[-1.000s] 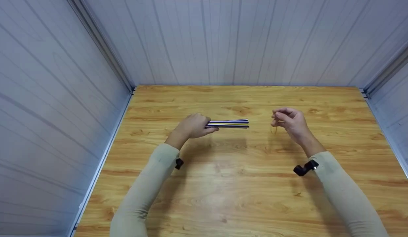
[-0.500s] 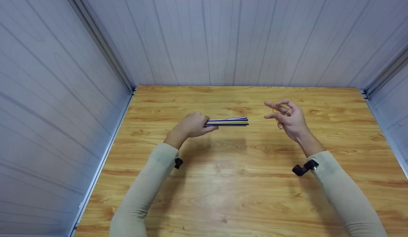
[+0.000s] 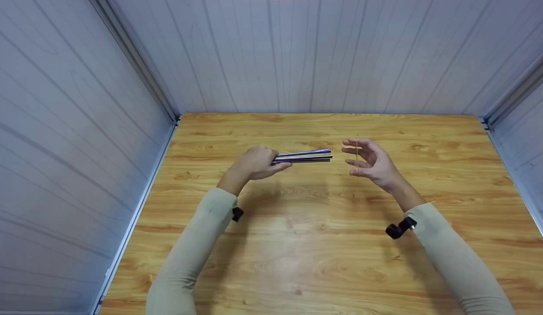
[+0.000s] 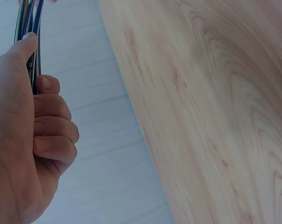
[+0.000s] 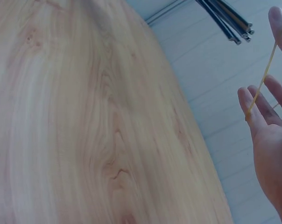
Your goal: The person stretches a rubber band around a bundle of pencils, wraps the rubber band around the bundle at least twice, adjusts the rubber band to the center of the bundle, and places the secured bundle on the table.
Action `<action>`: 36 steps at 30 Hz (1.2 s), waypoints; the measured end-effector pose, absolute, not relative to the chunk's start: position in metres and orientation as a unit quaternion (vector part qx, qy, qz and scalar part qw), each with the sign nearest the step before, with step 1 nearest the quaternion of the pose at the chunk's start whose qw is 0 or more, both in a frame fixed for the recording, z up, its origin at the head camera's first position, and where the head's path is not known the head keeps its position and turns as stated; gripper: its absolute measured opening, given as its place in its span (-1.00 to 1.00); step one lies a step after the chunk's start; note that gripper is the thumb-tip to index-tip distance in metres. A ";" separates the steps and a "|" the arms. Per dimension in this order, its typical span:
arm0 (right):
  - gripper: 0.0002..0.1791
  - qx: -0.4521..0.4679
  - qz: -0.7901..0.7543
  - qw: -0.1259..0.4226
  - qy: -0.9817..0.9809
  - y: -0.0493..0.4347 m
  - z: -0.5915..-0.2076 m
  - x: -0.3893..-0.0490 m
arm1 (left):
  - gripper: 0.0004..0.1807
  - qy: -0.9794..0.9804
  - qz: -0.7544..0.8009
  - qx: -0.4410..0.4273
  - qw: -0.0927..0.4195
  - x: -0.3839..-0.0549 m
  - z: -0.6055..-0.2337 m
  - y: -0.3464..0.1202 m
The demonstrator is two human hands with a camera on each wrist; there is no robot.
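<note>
My left hand (image 3: 255,163) grips one end of a bundle of thin pencils (image 3: 305,156), dark blue, purple and yellow, held level above the table. Its curled fingers (image 4: 54,126) and thumb wrap the bundle in the left wrist view. The free ends of the pencils (image 5: 234,28) fan slightly towards my right hand (image 3: 377,164). That hand is spread, with a thin yellow rubber band (image 3: 357,155) stretched across its fingers and thumb. In the right wrist view the rubber band (image 5: 263,79) runs taut from one fingertip to another. A small gap separates it from the pencil ends.
A wood-grain table (image 3: 297,253) lies beneath both hands. Pale panel walls (image 3: 293,57) enclose its back and sides. Each sleeve carries a small black wrist camera, such as the one on the right (image 3: 400,228).
My right hand has gone from bunched fingers to spread ones, stretching the rubber band, and has moved left towards the pencils. My left hand has risen slightly in view, still gripping them.
</note>
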State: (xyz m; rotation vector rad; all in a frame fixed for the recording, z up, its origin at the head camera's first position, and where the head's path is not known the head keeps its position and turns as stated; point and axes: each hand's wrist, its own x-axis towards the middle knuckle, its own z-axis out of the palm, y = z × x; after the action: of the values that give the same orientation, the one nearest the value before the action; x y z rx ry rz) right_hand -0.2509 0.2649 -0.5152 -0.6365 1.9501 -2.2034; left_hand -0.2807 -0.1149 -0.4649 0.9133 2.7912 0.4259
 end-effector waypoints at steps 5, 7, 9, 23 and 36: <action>-0.12 -0.223 -0.723 0.059 0.651 0.257 -0.519 -0.252 | -0.40 0.936 0.146 0.312 0.078 -0.281 -0.463 -0.112; -0.12 -0.230 -0.722 0.058 0.649 0.253 -0.519 -0.252 | -0.41 0.935 0.147 0.313 0.079 -0.281 -0.462 -0.110; -0.13 -0.235 -0.722 0.057 0.649 0.249 -0.519 -0.253 | -0.41 0.934 0.147 0.314 0.081 -0.282 -0.462 -0.108; -0.21 -0.257 -0.727 0.054 0.634 0.217 -0.514 -0.253 | -0.41 0.932 0.130 0.324 0.094 -0.283 -0.460 -0.084; -0.42 -0.248 -0.711 0.013 0.658 0.204 -0.510 -0.253 | -0.39 0.932 0.113 0.328 0.103 -0.282 -0.465 -0.078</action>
State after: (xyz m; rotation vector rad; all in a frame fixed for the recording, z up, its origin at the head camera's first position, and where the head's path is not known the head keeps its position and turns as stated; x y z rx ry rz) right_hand -0.2527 0.2038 -0.5103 -0.7719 2.0510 -2.2140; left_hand -0.2819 -0.0776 -0.4650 0.9691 2.7511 0.3330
